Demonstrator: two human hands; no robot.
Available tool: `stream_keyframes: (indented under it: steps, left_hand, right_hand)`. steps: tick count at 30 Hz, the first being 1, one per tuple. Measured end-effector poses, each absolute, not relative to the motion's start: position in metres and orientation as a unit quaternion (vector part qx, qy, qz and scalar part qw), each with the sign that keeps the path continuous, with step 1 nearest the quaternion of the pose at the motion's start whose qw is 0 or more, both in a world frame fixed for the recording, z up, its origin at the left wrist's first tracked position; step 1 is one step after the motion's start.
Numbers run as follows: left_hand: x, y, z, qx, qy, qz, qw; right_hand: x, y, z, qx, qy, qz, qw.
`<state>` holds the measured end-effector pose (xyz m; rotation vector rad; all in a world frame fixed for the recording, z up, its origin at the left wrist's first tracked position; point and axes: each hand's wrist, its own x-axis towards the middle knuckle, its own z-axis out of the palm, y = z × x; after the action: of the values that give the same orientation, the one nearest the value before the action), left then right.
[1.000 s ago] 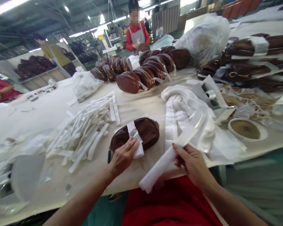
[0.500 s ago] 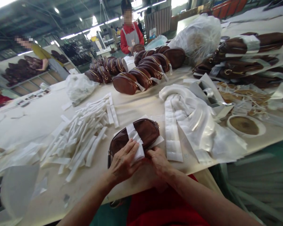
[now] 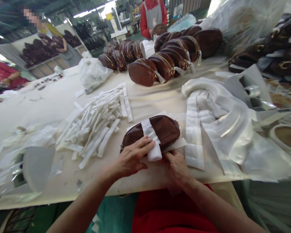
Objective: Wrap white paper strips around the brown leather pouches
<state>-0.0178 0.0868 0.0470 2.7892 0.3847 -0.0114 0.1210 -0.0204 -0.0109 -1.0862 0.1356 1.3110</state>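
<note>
Pale worktable point(image 3: 157, 102) is carrying a brown pouch point(image 3: 167, 129) near its front edge; left hand point(image 3: 135, 154), fingers extended, is resting on white wrap point(image 3: 150, 129); right hand point(image 3: 177, 165), alongside, is hiding its fingertips, grip indeterminate. White strips point(image 3: 100, 121) are lying left; bags point(image 3: 142, 72) are partly blocking a cropped co-worker point(image 3: 151, 20).

Strip lights point(image 3: 86, 13) slant beneath a dark ceiling point(image 3: 70, 6). A broad pale worktable point(image 3: 50, 110) fills the foreground. Behind it stand a tan-panelled bin point(image 3: 47, 67) and, farther back, a white bench point(image 3: 118, 32)
</note>
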Motion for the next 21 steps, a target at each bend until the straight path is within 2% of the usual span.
stream_keyframes:
  steps: [3, 15, 21]
  left_hand:
    - [-0.018, 0.095, 0.053, 0.976, 0.116, -0.038, 0.183]
    - [-0.013, 0.083, 0.046, 0.99, 0.106, 0.01, 0.095]
    - [-0.011, 0.059, 0.016, 0.976, 0.141, 0.164, -0.04]
  right_hand:
    - [0.116, -0.022, -0.009, -0.489, 0.058, 0.574, 0.654]
    - [0.106, -0.017, -0.011, -0.531, 0.019, 0.555, 0.64]
    - [0.11, -0.015, -0.01, -0.593, -0.001, 0.535, 0.602]
